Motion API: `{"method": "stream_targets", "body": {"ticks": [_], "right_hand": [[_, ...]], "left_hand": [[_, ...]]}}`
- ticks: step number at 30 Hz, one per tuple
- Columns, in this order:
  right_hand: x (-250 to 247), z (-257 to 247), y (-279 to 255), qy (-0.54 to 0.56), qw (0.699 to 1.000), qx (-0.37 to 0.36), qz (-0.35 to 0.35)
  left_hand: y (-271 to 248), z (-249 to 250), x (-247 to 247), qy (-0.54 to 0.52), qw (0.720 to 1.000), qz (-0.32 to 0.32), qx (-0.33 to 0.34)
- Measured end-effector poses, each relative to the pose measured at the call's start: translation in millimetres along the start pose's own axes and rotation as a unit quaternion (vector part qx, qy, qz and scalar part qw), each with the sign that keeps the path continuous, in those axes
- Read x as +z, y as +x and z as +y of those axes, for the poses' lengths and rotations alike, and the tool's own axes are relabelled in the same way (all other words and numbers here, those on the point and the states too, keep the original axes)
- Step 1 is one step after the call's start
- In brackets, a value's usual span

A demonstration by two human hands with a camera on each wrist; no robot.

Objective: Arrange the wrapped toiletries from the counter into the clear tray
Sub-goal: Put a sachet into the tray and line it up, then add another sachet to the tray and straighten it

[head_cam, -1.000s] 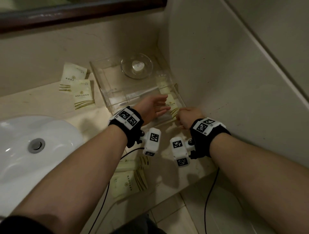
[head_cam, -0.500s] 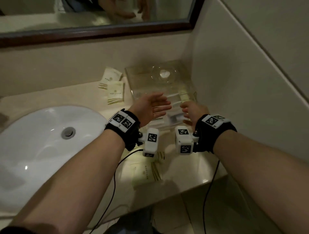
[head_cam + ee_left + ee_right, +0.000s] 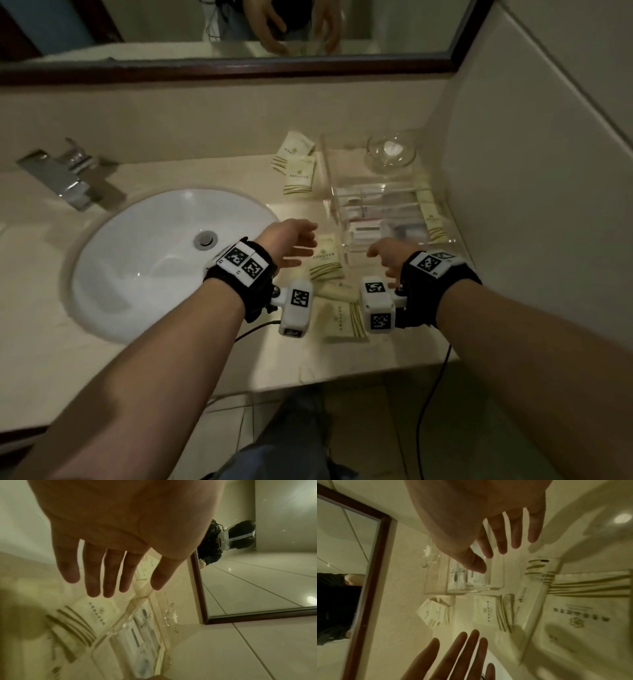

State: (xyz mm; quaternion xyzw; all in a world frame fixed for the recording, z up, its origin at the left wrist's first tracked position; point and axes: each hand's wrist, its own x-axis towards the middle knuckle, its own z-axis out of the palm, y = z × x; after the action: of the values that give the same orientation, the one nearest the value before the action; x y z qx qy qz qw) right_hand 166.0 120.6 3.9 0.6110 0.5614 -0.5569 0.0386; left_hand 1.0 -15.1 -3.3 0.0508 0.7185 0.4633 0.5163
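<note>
The clear tray (image 3: pixel 445 240) sits on the counter in the right corner; several wrapped items lie inside it, among them a cream packet (image 3: pixel 432 214) along its right side. Two cream packets (image 3: pixel 298 174) lie left of the tray. Another packet (image 3: pixel 325 256) lies at the tray's near left corner, and more packets (image 3: pixel 344 320) lie nearer me, partly hidden by the wrist cameras. My left hand (image 3: pixel 294 245) hovers with straight fingers over that near packet (image 3: pixel 96 613), holding nothing. Just in front of the tray (image 3: pixel 494 588) my right hand (image 3: pixel 385 255) also hovers with spread fingers, empty.
A small glass dish (image 3: pixel 391 150) holding a white round piece stands at the tray's far end. A white sink (image 3: pixel 164 260) with a chrome tap (image 3: pixel 70 178) fills the left of the counter. A wall (image 3: pixel 534 192) bounds the right side, a mirror (image 3: pixel 219 31) the back.
Both hands have drawn back from the tray towards me and now hover in front of it. The head view has lifted, showing more of the sink and mirror.
</note>
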Motion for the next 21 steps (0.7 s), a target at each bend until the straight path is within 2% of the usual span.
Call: {"method": "stream_targets", "body": {"ticks": [8,14,21], "right_hand": [[19.4,29.0,1.2,-0.067,0.996,0.039,-0.035],[27.0,35.7,13.3,-0.073,0.995,0.057,-0.046],[30.7,44.4,45.9,-0.108,0.987,0.072,-0.094]], "left_hand": [[6.4,-35.5,-5.2,0.097,0.992,0.048,-0.071],[15.2,-39.0,-4.0,0.111,0.989,0.069,-0.069],[18.1,-36.9,-5.4,0.107,0.990,0.056,-0.068]]}}
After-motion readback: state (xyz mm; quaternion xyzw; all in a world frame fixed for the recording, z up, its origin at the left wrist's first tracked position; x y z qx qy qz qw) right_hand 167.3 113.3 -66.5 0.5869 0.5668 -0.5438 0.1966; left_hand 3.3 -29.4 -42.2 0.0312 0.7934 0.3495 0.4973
